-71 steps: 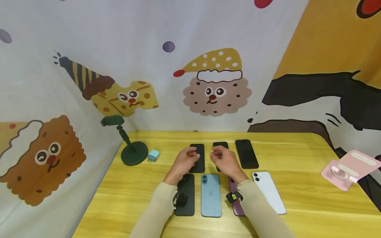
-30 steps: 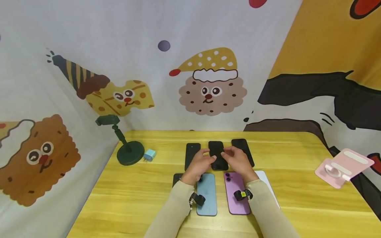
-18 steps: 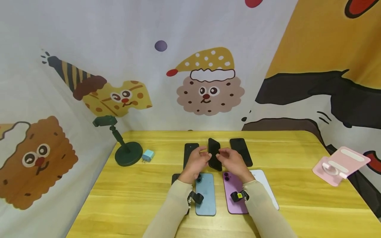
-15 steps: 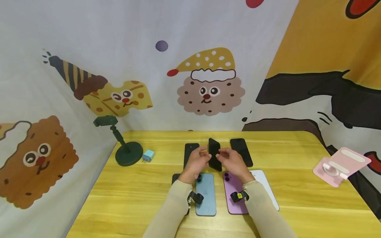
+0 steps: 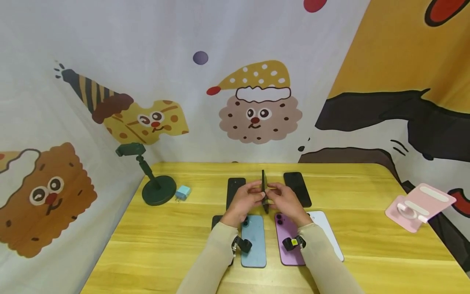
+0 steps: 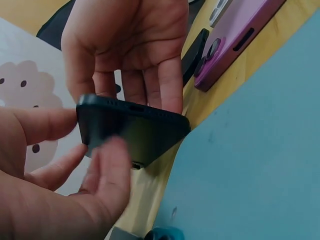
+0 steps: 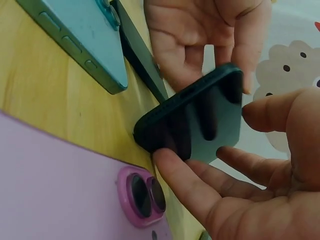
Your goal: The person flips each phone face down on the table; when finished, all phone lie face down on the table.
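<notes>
A black phone (image 5: pixel 263 188) stands on its long edge between my two hands, nearly edge-on in the head view. My left hand (image 5: pixel 245 202) holds it from the left; in the left wrist view its fingers meet the edge of the phone (image 6: pixel 145 131) while the blurred thumb overlaps its face. From the other side my right hand (image 5: pixel 287 199) holds it too, fingertips at the edge and the glossy face of the phone (image 7: pixel 200 117) in the right wrist view. Close in front lie a light blue phone (image 5: pixel 254 243) and a purple phone (image 5: pixel 287 230), both back up.
Black phones flank it, one left (image 5: pixel 233 188) and one right (image 5: pixel 298 188). A white phone (image 5: pixel 328 232) and another dark phone (image 5: pixel 216 220) are partly under my forearms. A green stand (image 5: pixel 159 190) and blue charger (image 5: pixel 183 192) sit left, a pink stand (image 5: pixel 416 206) right.
Both hands have come to the middle black phone. It has gone from lying flat to tilted, and now up onto its long edge.
</notes>
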`<action>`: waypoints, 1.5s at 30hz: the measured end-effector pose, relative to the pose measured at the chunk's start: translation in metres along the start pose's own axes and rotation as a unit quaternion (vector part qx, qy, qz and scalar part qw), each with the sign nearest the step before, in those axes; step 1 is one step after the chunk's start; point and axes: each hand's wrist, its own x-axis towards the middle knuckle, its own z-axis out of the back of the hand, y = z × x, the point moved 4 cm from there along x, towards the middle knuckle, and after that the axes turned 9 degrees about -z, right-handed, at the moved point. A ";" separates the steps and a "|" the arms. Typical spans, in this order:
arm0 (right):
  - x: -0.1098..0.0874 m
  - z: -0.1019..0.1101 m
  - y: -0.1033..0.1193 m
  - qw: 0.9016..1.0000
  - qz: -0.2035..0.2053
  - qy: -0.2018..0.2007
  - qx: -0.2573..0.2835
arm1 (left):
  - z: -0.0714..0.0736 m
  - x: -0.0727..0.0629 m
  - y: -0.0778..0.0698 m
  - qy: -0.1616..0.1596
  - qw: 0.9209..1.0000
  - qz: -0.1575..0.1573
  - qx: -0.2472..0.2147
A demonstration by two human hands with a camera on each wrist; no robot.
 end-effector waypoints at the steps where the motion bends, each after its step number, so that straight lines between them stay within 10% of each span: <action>1: 0.000 0.000 0.001 1.000 0.001 0.006 0.008 | -0.001 0.000 0.000 0.004 1.000 0.003 -0.001; 23: 0.001 0.007 0.001 0.999 0.003 -0.007 0.033 | -0.008 -0.005 0.004 0.054 0.996 0.019 0.064; 45: -0.013 0.023 0.013 0.997 0.012 -0.021 0.073 | 0.006 -0.005 0.009 0.039 0.995 0.046 -0.075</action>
